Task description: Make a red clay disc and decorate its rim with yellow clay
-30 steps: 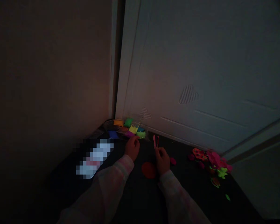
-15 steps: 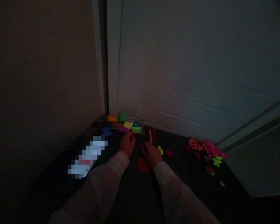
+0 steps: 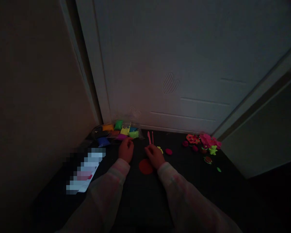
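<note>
My left hand hovers just in front of the colourful clay packets, fingers curled together; whatever is in them, if anything, is too dark to make out. Opposite it, my right hand has its fingers bent inward over the right edge of a flat orange-red disc. The fingers of this hand are closed too, and their contents are hidden. Beyond it lie a pink plastic knife and a thin pink stick tool. A yellow piece shows partly behind my right hand, beside a magenta lump.
Packets of coloured clay lie along the back left by the door. A lit phone-like screen, blurred out, rests at left. Pink flower shapes, a yellow-green figure and small pieces sit at right on the dark table.
The view has turned and tilted slightly, so the scene sits differently in the picture. Both hands stay near the disc, fingers still curled; the laid-out pieces keep their places.
</note>
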Demonstrator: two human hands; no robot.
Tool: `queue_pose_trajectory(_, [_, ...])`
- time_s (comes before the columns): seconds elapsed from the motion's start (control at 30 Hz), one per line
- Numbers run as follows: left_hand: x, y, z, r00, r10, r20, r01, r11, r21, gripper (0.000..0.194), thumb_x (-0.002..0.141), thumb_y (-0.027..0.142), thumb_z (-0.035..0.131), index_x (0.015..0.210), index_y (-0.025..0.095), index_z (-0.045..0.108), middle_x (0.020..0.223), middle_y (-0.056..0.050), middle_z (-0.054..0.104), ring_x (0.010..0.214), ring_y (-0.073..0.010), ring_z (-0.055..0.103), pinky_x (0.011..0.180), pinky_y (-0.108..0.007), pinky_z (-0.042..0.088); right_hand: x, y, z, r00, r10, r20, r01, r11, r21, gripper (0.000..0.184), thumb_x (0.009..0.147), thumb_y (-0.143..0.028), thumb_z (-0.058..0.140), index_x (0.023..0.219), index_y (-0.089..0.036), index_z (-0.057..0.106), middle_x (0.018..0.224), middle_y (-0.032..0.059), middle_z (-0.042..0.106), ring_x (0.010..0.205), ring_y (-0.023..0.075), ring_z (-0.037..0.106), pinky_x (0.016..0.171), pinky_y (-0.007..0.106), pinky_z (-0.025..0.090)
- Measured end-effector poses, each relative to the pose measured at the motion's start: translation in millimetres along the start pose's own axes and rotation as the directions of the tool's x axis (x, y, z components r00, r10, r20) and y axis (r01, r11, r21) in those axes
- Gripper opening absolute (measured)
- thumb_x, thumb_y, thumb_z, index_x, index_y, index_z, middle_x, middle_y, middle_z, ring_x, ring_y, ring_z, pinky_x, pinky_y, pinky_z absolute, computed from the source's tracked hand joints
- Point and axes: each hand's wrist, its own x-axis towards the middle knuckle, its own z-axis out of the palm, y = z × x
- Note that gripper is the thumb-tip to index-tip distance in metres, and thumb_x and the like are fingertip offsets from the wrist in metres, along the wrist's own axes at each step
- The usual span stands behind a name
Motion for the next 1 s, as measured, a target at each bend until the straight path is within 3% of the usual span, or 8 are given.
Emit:
queue_pose_trajectory(0.23, [-4.3,-0.2,2.1,0.994,-0.005,0.108,0.007,1.0,-0.016,0.02,0.07,0.02,0.04,0.083,0.016,0.054,0.073,-0.003,0.058,0.068,-0.0137,0.054,0.065,-0.026,0.042,-11.4,-4.8,0.3,0.999,-0.041,-0.012,0.042,0.998,0.04,0.017,0.076,-0.029,0.04,0.067,-0.018,0.05,0.063,-0.0002,0.052,0.058,0.0107,0.048,0.054,0.021,0.036])
queue_pose_trajectory(0.4, [-3.8,-1.6,2.2,0.992,-0.007,0.123,0.007,1.0,0.0,0.018,0.071,0.02,0.039,0.078,0.016,0.055,0.073,-0.001,0.059,0.068,-0.013,0.054,0.063,-0.024,0.042,-15.7,-0.2,-6.8,0.997,-0.019,-0.081,0.024,0.998,0.053,0.019,0.076,-0.029,0.039,0.07,-0.017,0.051,0.062,0.0015,0.053,0.057,0.0115,0.049,0.053,0.022,0.037])
queue_pose_trajectory(0.57, [-3.3,-0.8,1.1,0.988,-0.017,0.154,0.015,1.0,0.014,0.017,0.07,0.023,0.04,0.076,0.017,0.055,0.069,0.0,0.058,0.066,-0.0131,0.054,0.062,-0.024,0.042,-23.0,20.4,-31.3,0.983,-0.08,-0.162,0.053,0.985,-0.166,0.019,0.076,-0.028,0.041,0.075,-0.016,0.055,0.074,0.0053,0.056,0.072,0.0155,0.049,0.065,0.028,0.036])
queue_pose_trajectory(0.7, [-3.6,3.6,-1.9,0.981,-0.042,0.189,0.034,0.998,0.043,0.018,0.07,0.024,0.039,0.076,0.017,0.055,0.067,0.0,0.057,0.065,-0.0138,0.054,0.06,-0.025,0.042,-24.6,33.9,-47.4,0.99,-0.048,-0.132,-0.001,0.937,-0.348,0.023,0.071,-0.038,0.048,0.083,-0.02,0.057,0.085,0.0052,0.057,0.08,0.0195,0.045,0.069,0.033,0.032])
queue_pose_trajectory(0.8, [-4.0,6.2,-3.0,0.979,-0.043,0.198,0.03,0.997,0.069,0.019,0.071,0.025,0.039,0.077,0.017,0.055,0.066,0.0,0.057,0.064,-0.0139,0.054,0.059,-0.025,0.041,-23.0,36.5,-49.3,0.996,-0.015,-0.093,-0.025,0.91,-0.413,0.028,0.067,-0.043,0.051,0.084,-0.022,0.058,0.089,0.0053,0.056,0.083,0.0216,0.043,0.069,0.035,0.029])
queue_pose_trajectory(1.0, [-3.7,6.4,-2.5,0.975,-0.067,0.212,0.048,0.995,0.092,0.018,0.071,0.024,0.04,0.076,0.017,0.055,0.066,0.0,0.057,0.065,-0.0136,0.055,0.06,-0.025,0.041,-19.1,37.8,-43.5,0.999,-0.001,-0.054,-0.022,0.906,-0.423,0.018,0.07,-0.033,0.051,0.082,-0.022,0.058,0.091,0.0058,0.056,0.084,0.0218,0.041,0.067,0.035,0.026])
